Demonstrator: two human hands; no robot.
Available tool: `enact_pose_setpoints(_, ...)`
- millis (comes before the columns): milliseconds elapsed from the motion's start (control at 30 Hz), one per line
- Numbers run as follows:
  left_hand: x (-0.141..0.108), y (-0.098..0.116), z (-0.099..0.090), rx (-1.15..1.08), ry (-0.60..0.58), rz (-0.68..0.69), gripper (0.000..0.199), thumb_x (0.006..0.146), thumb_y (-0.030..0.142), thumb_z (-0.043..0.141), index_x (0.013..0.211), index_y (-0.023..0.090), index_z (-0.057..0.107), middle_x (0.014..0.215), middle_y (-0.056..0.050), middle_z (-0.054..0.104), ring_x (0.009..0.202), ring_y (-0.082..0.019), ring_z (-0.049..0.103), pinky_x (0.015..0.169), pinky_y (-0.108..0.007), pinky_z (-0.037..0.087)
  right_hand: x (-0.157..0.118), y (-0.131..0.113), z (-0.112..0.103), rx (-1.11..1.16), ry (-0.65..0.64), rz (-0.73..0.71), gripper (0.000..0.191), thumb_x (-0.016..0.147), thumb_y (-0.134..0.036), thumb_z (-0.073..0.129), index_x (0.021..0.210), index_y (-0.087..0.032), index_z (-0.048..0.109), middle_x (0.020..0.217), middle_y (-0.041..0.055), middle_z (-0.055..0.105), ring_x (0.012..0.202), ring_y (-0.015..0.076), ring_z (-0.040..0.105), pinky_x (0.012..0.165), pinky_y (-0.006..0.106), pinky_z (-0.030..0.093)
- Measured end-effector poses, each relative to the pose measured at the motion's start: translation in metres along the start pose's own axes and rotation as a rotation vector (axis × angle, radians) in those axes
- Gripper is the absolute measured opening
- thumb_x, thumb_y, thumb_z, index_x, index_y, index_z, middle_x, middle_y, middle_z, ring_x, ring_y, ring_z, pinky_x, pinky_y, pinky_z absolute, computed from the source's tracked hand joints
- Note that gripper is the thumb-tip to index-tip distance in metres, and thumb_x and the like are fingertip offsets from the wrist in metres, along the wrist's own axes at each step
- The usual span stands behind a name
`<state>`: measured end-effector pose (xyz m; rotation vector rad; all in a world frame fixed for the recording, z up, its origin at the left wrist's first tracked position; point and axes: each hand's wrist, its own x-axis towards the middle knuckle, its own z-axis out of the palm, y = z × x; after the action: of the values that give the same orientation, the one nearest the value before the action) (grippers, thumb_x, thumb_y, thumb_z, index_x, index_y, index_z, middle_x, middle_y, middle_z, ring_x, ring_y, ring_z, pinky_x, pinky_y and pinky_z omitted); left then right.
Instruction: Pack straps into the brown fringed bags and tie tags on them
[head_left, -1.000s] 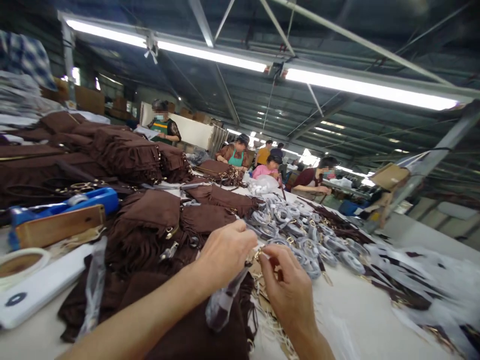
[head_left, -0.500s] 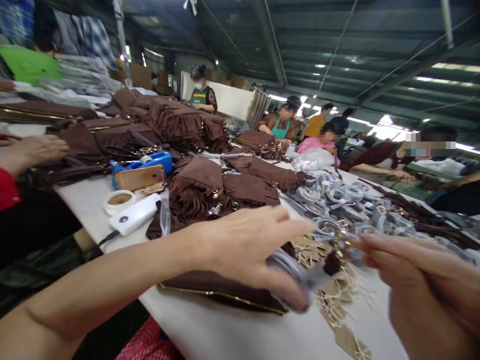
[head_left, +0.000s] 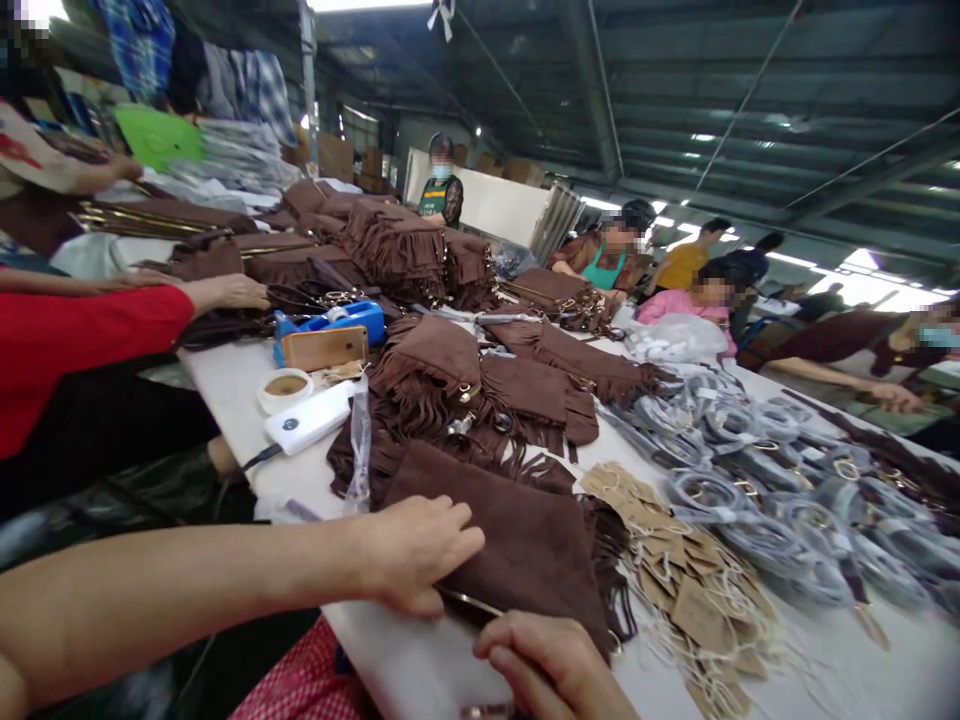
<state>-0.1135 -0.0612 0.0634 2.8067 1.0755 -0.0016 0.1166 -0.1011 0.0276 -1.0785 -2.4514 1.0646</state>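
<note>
A dark brown suede-like bag [head_left: 510, 520] with fringed sides lies at the table's near edge. A gold-coloured metal line [head_left: 476, 603] runs along its near edge. My left hand [head_left: 424, 550] grips that near edge at its left part, fingers on top and thumb lower down. My right hand [head_left: 559, 665] is at the same edge, further right, with its fingers curled together. What they hold, if anything, is hidden. Just below them a small metal piece [head_left: 487, 711] shows at the bottom of the view.
Kraft paper tags [head_left: 697, 590] with white strings lie right of the bag, beyond them plastic-wrapped coiled straps [head_left: 750, 480]. Further back are more fringed bags [head_left: 427, 360], a phone [head_left: 326, 348], a blue tape dispenser [head_left: 337, 318], a tape roll [head_left: 285, 390] and a white device [head_left: 311, 418]. A co-worker's red sleeve [head_left: 97, 325] reaches in left.
The wrapped coiled strap and its gold clasp are no longer in my hands. Both hands have come down to the bag's near edge. The view has turned left.
</note>
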Motion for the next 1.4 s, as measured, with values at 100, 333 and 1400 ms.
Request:
enact_pose_setpoints(100, 0.0, -0.008, 0.005, 0.01, -0.032, 0.019, 0.014, 0.081, 0.012, 0.06, 0.095, 0.016, 0.059, 0.097, -0.01, 0.068, 0.083, -0.024, 0.066, 0.066, -0.031, 0.049, 0.009, 0.016, 0.006, 0.023, 0.022, 0.004, 0.038, 0.1, -0.037, 0.038, 0.083, -0.019, 0.066, 0.071, 0.0022, 0.069, 0.064, 0.0135, 0.064, 0.062, 0.019, 0.047)
enact_pose_setpoints(333, 0.019, -0.039, -0.055, -0.027, -0.063, -0.049, 0.011, 0.09, 0.012, 0.053, 0.09, 0.016, 0.062, 0.084, -0.009, 0.072, 0.076, -0.023, 0.068, 0.058, -0.028, 0.042, 0.007, 0.018, 0.006, -0.241, 0.095, -0.145, 0.026, 0.098, -0.03, 0.04, 0.085, -0.023, 0.061, 0.1, 0.0065, 0.07, 0.073, 0.0145, 0.067, 0.065, 0.02, 0.05)
enact_pose_setpoints(1400, 0.016, 0.01, -0.027, 0.09, 0.304, 0.255, 0.013, 0.097, 0.017, 0.046, 0.093, 0.016, 0.059, 0.095, -0.006, 0.063, 0.083, -0.02, 0.059, 0.069, -0.031, 0.049, 0.019, 0.042, -0.016, -0.537, 0.435, -0.1, 0.027, 0.091, -0.009, 0.031, 0.081, -0.022, 0.053, 0.082, 0.0081, 0.066, 0.064, 0.0186, 0.063, 0.055, 0.026, 0.042)
